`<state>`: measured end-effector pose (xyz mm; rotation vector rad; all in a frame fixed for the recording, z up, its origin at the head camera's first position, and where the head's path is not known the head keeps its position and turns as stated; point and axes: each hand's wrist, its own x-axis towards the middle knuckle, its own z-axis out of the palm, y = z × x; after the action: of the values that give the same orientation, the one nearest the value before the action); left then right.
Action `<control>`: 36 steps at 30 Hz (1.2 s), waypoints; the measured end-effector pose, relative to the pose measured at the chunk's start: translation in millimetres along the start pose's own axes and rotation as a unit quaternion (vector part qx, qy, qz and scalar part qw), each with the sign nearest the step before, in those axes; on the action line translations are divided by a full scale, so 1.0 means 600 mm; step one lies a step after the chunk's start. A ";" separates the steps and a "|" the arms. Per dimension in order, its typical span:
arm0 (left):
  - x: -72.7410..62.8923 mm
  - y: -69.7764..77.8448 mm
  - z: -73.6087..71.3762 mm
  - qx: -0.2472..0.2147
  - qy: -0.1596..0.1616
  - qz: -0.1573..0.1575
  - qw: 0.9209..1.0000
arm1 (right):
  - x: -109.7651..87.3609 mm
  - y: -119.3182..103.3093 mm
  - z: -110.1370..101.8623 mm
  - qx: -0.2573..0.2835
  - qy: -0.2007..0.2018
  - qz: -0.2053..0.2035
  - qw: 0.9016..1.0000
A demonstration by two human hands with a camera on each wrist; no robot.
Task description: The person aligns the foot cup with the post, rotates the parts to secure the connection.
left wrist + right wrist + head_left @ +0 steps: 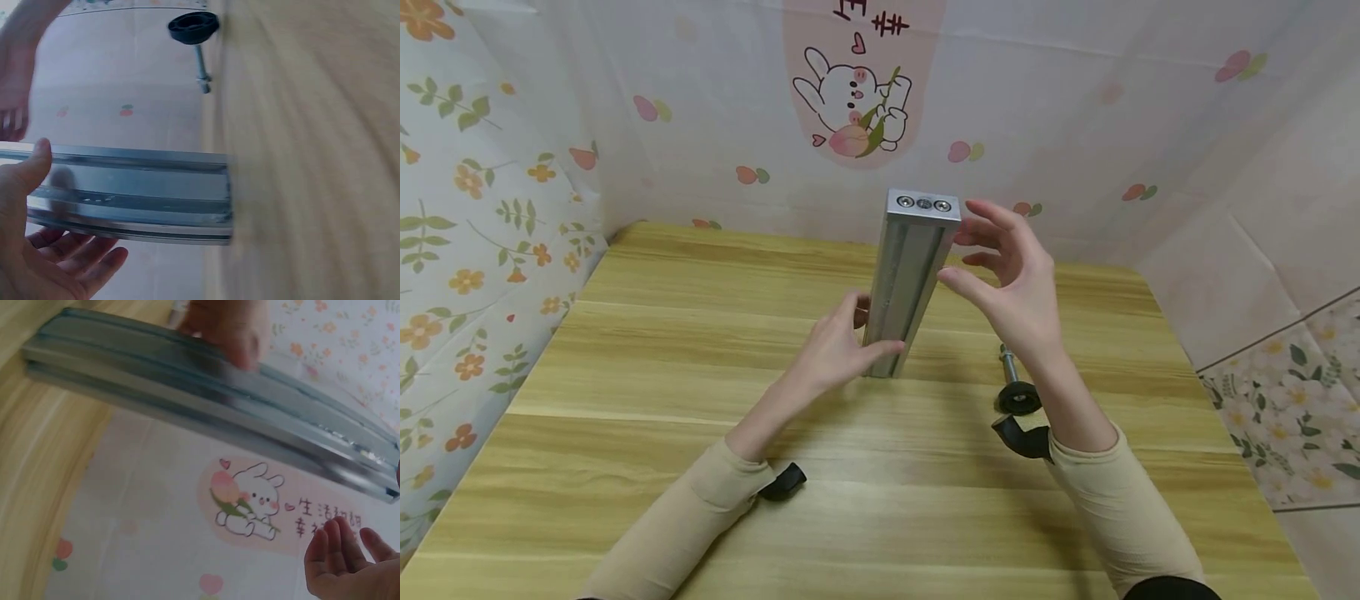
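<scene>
Bar (904, 275) stood upright on the bench (700, 333), grasped low by my left hand (835, 348), apparently for steadiness, while I had the right hand (1017, 283) loosely curved, gripping nothing, beside the bar's top.

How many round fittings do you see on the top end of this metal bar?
3, in a row atop the metal bar: left fitting, middle fitting and right fitting. The bar's lower end face is hidden; more may be there.
</scene>
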<state>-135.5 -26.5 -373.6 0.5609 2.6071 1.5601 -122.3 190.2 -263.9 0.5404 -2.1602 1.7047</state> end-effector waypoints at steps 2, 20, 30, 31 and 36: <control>-0.001 0.006 -0.006 -0.011 0.008 0.012 1.000 | -0.010 0.009 -0.009 -0.017 0.000 0.009 1.000; 0.014 0.055 -0.029 -0.101 0.066 0.105 0.987 | -0.087 0.081 -0.097 -0.157 -0.022 0.106 0.982; 0.026 0.069 -0.032 -0.129 0.096 0.150 0.975 | -0.123 0.109 -0.121 -0.214 -0.025 0.155 0.964; 0.027 0.070 -0.032 -0.131 0.098 0.152 0.975 | -0.125 0.111 -0.122 -0.221 -0.026 0.157 0.962; 0.031 0.076 -0.034 -0.142 0.106 0.158 0.971 | -0.141 0.123 -0.129 -0.246 -0.029 0.175 0.953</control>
<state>-144.8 -18.2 -321.8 0.8596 2.4563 2.1541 -82.7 288.4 -349.4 0.0728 -2.7191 1.2199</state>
